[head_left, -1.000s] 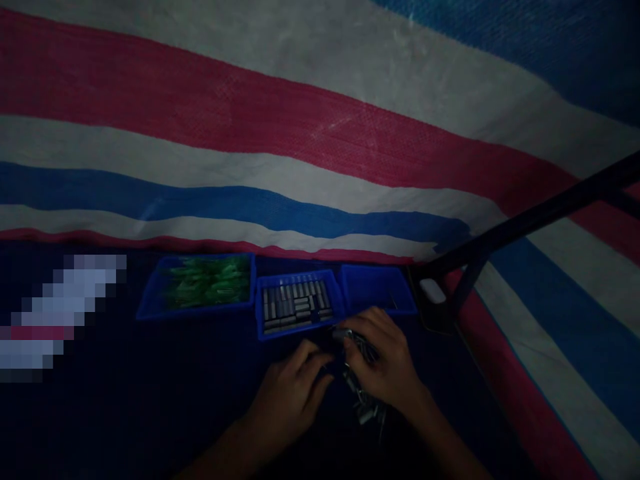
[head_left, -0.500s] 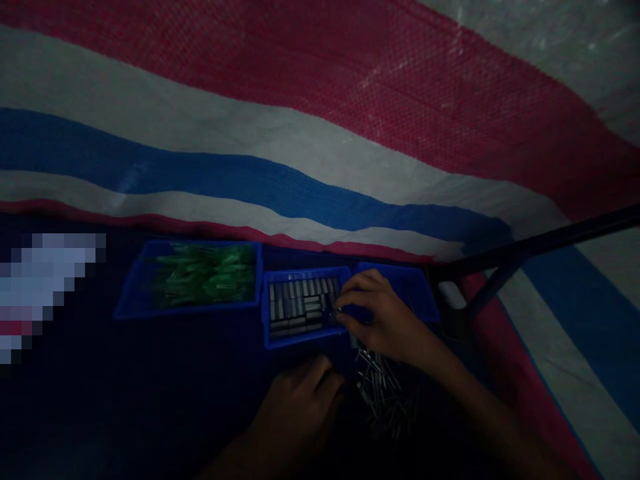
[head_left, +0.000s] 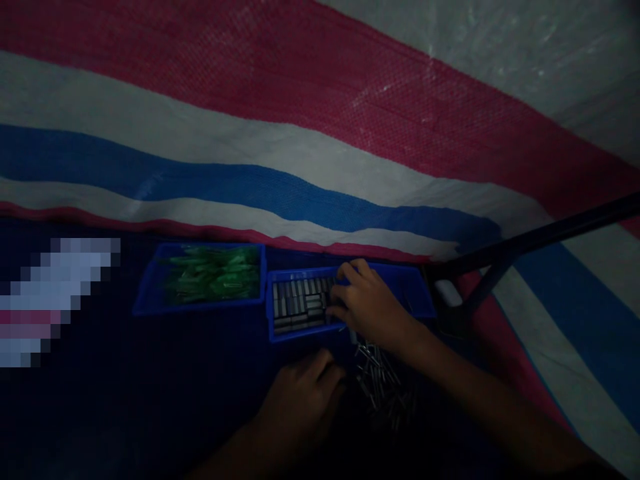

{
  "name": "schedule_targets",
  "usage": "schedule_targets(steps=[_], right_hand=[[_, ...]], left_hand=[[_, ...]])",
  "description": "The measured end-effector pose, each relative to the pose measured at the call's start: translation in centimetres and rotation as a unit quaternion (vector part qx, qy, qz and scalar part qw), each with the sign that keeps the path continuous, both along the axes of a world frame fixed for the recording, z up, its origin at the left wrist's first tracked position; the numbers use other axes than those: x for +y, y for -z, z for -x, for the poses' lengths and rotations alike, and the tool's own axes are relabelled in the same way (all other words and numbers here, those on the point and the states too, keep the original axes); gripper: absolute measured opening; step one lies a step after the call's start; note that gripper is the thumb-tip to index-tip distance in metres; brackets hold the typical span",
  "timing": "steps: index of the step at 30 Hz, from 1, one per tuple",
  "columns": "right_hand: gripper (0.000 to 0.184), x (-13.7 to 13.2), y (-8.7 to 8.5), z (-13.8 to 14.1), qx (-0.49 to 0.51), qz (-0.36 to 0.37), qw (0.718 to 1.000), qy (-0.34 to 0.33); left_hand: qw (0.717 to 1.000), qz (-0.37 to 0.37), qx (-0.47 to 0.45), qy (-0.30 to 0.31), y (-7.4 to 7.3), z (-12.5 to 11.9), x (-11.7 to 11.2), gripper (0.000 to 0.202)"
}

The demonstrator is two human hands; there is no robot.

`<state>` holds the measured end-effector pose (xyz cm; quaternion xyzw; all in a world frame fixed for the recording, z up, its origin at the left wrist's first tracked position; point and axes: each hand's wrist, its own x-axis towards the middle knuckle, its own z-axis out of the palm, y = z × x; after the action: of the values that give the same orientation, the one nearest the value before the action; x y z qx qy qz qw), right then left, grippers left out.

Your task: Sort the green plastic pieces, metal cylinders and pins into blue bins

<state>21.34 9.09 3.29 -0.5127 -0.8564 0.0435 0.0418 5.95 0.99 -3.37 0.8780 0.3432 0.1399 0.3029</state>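
Observation:
Near the centre, a blue plastic bin (head_left: pixel 295 333) holds rows of short grey metal pieces (head_left: pixel 297 297), mostly standing side by side, some lying crosswise. My right hand (head_left: pixel 373 303) reaches over its right end, fingers bent down at the pieces. Its fingertips are partly hidden, and whatever they pinch is too dark to make out. My left hand (head_left: pixel 305 393) is in front of the bin with curled fingers; its grip is lost in shadow. Below my right wrist lies a loose heap of thin metal pins (head_left: pixel 377 373).
To the left stands a blue bin (head_left: pixel 150 287) of green translucent pieces (head_left: pixel 215 273). Another blue bin (head_left: pixel 420 293) is behind my right hand. A white rounded object (head_left: pixel 449 293) sits farther right, near a dark frame bar (head_left: pixel 550 233). A striped tarp (head_left: pixel 300 160) hangs behind.
My right hand has shifted slightly left, its fingers lower at the metal pieces. My left hand stays nearly in place, still curled. The view has shifted a little.

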Motion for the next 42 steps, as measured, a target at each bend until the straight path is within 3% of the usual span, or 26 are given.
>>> schedule_targets(steps=[6, 9, 14, 31, 42], right_hand=[[0.003, 0.16, -0.19, -0.63, 0.006, 0.051, 0.998, -0.046], [0.008, 0.29, -0.23, -0.82, 0.029, 0.077, 0.995, -0.058], [0.011, 0.37, -0.07, -0.56, 0.068, 0.09, 0.992, -0.057], [0.007, 0.29, 0.2, -0.37, 0.038, 0.071, 0.996, -0.047], [0.005, 0.38, -0.36, -0.34, 0.08, 0.165, 0.982, -0.042]], left_hand=[[1.0, 0.012, 0.004, 0.003, -0.21, 0.04, -0.02, 0.018], [1.0, 0.011, 0.003, 0.005, -0.31, 0.08, 0.03, 0.018], [1.0, 0.009, 0.0, 0.008, -0.23, 0.12, 0.05, 0.017], [1.0, 0.008, -0.003, 0.01, -0.19, 0.21, 0.05, 0.017], [1.0, 0.008, -0.006, 0.004, -0.45, 0.19, 0.16, 0.018]])
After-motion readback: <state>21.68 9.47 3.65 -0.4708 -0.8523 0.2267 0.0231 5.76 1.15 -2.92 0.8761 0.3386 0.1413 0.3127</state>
